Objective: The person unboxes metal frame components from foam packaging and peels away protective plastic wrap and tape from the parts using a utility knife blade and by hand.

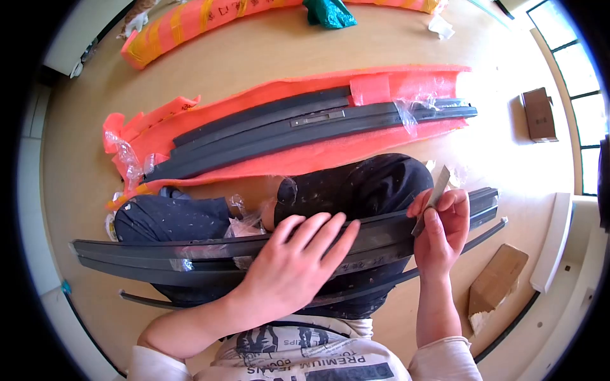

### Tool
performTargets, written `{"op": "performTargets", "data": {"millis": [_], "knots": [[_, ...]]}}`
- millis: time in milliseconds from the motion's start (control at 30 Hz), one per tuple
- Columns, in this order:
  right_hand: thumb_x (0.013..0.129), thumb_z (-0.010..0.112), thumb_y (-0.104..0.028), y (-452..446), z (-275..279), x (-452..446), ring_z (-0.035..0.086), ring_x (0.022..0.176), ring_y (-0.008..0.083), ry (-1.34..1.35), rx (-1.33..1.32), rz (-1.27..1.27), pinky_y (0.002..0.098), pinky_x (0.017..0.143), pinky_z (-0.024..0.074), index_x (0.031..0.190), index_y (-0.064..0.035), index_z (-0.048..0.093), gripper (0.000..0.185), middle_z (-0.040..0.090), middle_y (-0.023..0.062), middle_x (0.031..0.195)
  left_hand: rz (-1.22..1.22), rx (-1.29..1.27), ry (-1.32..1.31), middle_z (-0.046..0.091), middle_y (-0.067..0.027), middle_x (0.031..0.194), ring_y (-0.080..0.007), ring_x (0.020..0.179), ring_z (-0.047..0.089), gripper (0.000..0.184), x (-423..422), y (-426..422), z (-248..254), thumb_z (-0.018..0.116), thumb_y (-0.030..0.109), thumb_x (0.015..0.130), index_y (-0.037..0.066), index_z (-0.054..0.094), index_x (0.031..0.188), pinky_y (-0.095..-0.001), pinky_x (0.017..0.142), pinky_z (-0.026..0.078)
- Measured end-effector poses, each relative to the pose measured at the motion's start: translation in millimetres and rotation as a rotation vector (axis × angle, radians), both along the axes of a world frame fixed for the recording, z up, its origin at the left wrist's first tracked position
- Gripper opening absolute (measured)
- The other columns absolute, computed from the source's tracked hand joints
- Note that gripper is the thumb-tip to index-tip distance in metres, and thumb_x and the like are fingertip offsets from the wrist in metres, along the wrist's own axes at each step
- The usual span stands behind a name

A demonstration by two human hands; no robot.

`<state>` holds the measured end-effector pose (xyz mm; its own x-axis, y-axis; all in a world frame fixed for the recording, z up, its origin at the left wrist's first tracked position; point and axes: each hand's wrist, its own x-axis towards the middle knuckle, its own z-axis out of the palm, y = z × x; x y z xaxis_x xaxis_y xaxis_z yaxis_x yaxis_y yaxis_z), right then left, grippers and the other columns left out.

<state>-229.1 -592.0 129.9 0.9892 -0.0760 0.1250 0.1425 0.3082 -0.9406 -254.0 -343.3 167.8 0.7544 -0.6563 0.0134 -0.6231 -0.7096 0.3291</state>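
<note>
Long dark grey profiles [210, 253] lie across my lap, with bits of clear tape on them. My left hand [295, 263] rests palm down on the profiles near their middle, its fingers spread and holding nothing. Farther right, my right hand [443, 232] pinches a thin grey blade-like strip [438, 189] between thumb and fingers. The strip points up and away, its lower end at the profiles. A thinner dark strip [381, 280] runs below the profiles, nearer my body.
Beyond my knees, more dark profiles [254, 136] lie on pink foam wrap [222, 101]. A wrapped pink bundle [184, 32] and a green bag [330, 13] are at the top. Cardboard pieces [539, 114] [499, 279] lie on the right.
</note>
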Motion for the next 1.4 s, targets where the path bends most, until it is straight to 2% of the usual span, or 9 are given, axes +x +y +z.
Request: {"op": "performTargets", "data": {"millis": [133, 200, 267, 433, 500, 667, 733, 867, 1400], "knots": [[0.095, 0.064, 0.001, 0, -2, -1, 0.061, 0.087, 0.0233, -0.024, -0.02, -0.019, 0.0346, 0.078, 0.0511, 0.108, -0.0041, 0.045, 0.024, 0.052, 0.0093, 0.098, 0.136, -0.268, -0.108, 0.06, -0.0086, 0.128, -0.0261, 0.118, 0.058, 0.056, -42, 32, -13, 0.082, 0.017, 0.068, 0.014, 0.07, 0.123, -0.047, 0.101, 0.046], [0.095, 0.064, 0.001, 1, 0, -1, 0.062, 0.085, 0.0223, -0.005, -0.022, -0.035, 0.0344, 0.078, 0.0515, 0.116, -0.0029, 0.045, 0.028, 0.057, 0.0113, 0.1, 0.212, -0.245, -0.229, 0.06, -0.0034, 0.115, -0.0212, 0.109, 0.058, 0.043, -52, 26, -21, 0.08, 0.022, 0.073, 0.019, 0.073, 0.115, -0.0429, 0.095, 0.047], [0.096, 0.064, 0.001, 2, 2, 0, 0.062, 0.086, 0.0218, -0.008, -0.022, -0.014, 0.034, 0.078, 0.0516, 0.122, -0.0021, 0.045, 0.033, 0.061, 0.0124, 0.1, 0.06, -0.117, -0.313, 0.059, 0.0029, 0.107, -0.013, 0.101, 0.058, 0.027, -53, 18, -24, 0.066, 0.023, 0.089, 0.026, 0.071, 0.116, -0.0321, 0.088, 0.046], [0.094, 0.068, -0.005, 2, 16, -14, 0.063, 0.087, 0.0191, 0.052, 0.079, -0.053, 0.0312, 0.078, 0.0515, 0.12, 0.0017, 0.051, 0.031, 0.063, 0.0126, 0.1, -0.111, -0.145, -0.277, 0.061, 0.0045, 0.091, -0.0096, 0.087, 0.06, 0.019, -37, 1, -21, 0.066, 0.018, 0.088, 0.015, 0.075, 0.105, -0.0251, 0.076, 0.047], [0.094, 0.068, -0.004, -1, 21, -38, 0.063, 0.086, 0.0185, 0.086, 0.027, -0.034, 0.0305, 0.077, 0.0511, 0.12, 0.0024, 0.051, 0.031, 0.063, 0.0126, 0.1, -0.03, -0.347, -0.245, 0.063, 0.0025, 0.083, -0.0119, 0.077, 0.063, 0.014, -37, 3, -27, 0.071, 0.013, 0.083, 0.01, 0.077, 0.095, -0.0262, 0.069, 0.049], [0.09, 0.065, 0.009, 18, 21, -110, 0.061, 0.078, 0.0159, 0.359, -0.213, -0.015, 0.0272, 0.069, 0.0491, 0.112, 0.0048, 0.058, 0.024, 0.063, 0.0103, 0.091, 0.018, -0.397, -0.189, 0.067, -0.0002, 0.083, -0.0144, 0.073, 0.066, 0.017, -39, 4, -29, 0.076, 0.01, 0.076, 0.009, 0.076, 0.093, -0.0279, 0.065, 0.052], [0.084, 0.066, 0.013, 26, 16, -117, 0.061, 0.073, 0.0169, 0.124, -0.565, 0.046, 0.0273, 0.065, 0.0486, 0.11, 0.0049, 0.062, 0.027, 0.062, 0.01, 0.083, 0.068, -0.469, -0.134, 0.067, 0.0017, 0.08, -0.0154, 0.069, 0.065, 0.019, -37, 2, -27, 0.078, 0.007, 0.069, 0.011, 0.074, 0.086, -0.0291, 0.061, 0.048], [0.077, 0.07, 0.014, 44, 9, -126, 0.059, 0.061, 0.0197, 0.031, -0.762, 0.035, 0.0283, 0.055, 0.0475, 0.116, 0.0043, 0.066, 0.041, 0.06, 0.0085, 0.075, 0.048, -0.507, -0.092, 0.069, 0.0006, 0.08, -0.0162, 0.067, 0.066, 0.018, -36, 5, -27, 0.073, 0.006, 0.069, 0.01, 0.07, 0.086, -0.0305, 0.062, 0.051], [0.074, 0.072, 0.012, 53, -8, -129, 0.059, 0.059, 0.0227, -0.075, -0.812, -0.015, 0.0315, 0.052, 0.0479, 0.115, 0.006, 0.069, 0.042, 0.063, 0.01, 0.075, 0.049, -0.542, -0.045, 0.07, -0.0007, 0.078, -0.0168, 0.065, 0.068, 0.013, -35, 11, -29, 0.069, 0.005, 0.073, 0.009, 0.069, 0.085, -0.0307, 0.062, 0.055]]}}
